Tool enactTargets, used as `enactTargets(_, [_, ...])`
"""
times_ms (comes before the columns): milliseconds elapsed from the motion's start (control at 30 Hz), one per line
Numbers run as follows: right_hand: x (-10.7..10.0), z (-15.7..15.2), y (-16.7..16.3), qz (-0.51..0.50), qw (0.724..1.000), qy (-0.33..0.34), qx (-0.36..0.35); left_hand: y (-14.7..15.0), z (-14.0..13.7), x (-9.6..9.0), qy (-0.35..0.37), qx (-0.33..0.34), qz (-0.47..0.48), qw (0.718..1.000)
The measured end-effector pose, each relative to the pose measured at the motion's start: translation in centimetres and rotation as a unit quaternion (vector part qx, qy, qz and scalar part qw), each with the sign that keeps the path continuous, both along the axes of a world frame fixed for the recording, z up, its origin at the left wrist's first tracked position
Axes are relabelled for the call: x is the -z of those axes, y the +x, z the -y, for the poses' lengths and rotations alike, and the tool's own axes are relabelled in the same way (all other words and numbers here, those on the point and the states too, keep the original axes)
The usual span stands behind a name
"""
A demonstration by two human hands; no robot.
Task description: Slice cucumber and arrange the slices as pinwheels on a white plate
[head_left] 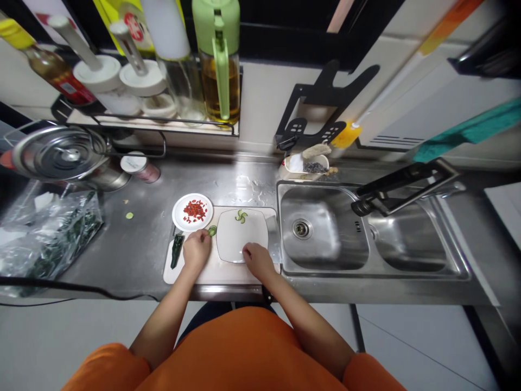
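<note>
Lower centre of frame: left hand (197, 251) is sitting part-curled beside green slices (212, 231) (hold unclear); right hand (259, 262) is hovering part-curled at square plate (235, 239), hold also unclear.

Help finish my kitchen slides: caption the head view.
Left hand by green slices, right hand at a squarish plate bearing curved green pieces, beside a steel sink.

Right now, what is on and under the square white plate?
On the square white plate lie curved green slices, near its far edge; the right hand is over its near right corner. Under it is the cutting board, whose covered part cannot be seen.
</note>
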State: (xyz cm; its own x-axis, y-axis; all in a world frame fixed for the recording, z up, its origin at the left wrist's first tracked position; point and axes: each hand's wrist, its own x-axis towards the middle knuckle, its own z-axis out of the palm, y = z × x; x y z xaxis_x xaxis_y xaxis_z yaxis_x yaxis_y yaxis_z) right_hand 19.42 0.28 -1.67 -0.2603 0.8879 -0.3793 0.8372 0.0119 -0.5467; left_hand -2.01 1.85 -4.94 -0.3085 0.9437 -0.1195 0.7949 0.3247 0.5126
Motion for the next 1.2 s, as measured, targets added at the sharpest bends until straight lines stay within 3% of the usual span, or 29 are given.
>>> enactTargets(267, [-0.1, -0.4, -0.3, -0.001, 1.0, -0.005, -0.009, 0.0, -0.5, -0.6, 0.006, 0.001, 0.046, 0.999])
enactTargets(433, [0.1, -0.7, -0.4, -0.038, 0.999, 0.006, 0.0, -0.1, -0.2, -1.9, -0.014, -0.044, 0.157, 0.986])
enactTargets(567, [0.4, -1.5, -0.7, -0.111, 0.992, 0.018, 0.054, 0.1, -0.5, -3.0, -0.02, -0.045, 0.31, 0.949])
enactTargets(700, [0.1, -2.9, -1.1, -0.203, 0.968, 0.001, 0.149, 1.5, -1.0, -3.8, -0.053, 0.007, 0.429, 0.902])
enactTargets(900, [-1.3, -4.4, -0.5, -0.321, 0.92, -0.102, 0.199, 4.3, -1.5, -3.6, -0.105, 0.024, 0.515, 0.85])
enactTargets(1100, [-1.2, -4.1, 0.3, -0.372, 0.869, -0.131, 0.299, 6.5, -1.4, -2.6, -0.135, -0.029, 0.597, 0.79])
enactTargets(1200, [-1.0, -3.8, 0.5, -0.378, 0.845, -0.149, 0.347, 8.0, -1.1, -2.3, -0.135, -0.036, 0.615, 0.776])
